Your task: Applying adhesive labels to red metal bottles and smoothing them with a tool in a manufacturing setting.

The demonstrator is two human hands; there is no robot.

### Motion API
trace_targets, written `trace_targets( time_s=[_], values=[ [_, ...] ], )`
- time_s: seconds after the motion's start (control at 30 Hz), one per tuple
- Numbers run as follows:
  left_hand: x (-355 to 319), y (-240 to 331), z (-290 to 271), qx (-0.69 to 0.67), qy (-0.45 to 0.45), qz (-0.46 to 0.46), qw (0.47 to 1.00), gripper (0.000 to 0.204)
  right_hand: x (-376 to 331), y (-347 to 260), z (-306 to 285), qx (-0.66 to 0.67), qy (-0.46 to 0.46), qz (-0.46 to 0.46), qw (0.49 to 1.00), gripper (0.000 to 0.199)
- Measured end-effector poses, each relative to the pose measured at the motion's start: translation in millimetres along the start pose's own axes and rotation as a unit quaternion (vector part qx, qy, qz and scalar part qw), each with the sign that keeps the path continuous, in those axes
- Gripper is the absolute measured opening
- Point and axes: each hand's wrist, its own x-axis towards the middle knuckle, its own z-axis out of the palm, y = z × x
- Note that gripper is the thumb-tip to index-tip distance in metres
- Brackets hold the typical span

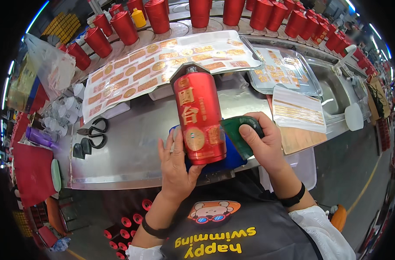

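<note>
A red metallic bottle (209,89) with gold decals lies in front of me, its dark neck pointing away. My left hand (176,167) steadies its near end, fingers along the left side and thumb under the base. A round gold decal and a squarish one sit near that end. My right hand (266,141) grips a dark green flat scraper (237,135), thumb on top. The scraper's left edge is at the bottle's right side, by the squarish decal; whether it presses there I cannot tell. Beneath the bottle is something blue (236,158), mostly hidden.
White sheets of gold decals (139,73) lie behind the bottle, with a tray of more decals (288,73) at right. Black-handled scissors (95,130) rest at left. Red bottles (199,13) line a conveyor at the back. A sink (336,93) is far right.
</note>
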Motion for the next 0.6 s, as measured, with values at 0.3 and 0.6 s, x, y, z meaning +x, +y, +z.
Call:
trace_targets(
  time_s=[0.3, 0.6],
  values=[
    [6, -3, -1, 0.005, -0.034, -0.011, 0.999, 0.084, 4, 5, -5, 0.009, 0.028, -0.028, 0.999, 0.033],
    [13, 4, -8, -0.252, 0.036, -0.066, 0.965, 0.074, 30, -16, -9, -0.123, -0.065, -0.176, 0.974, 0.036]
  ],
)
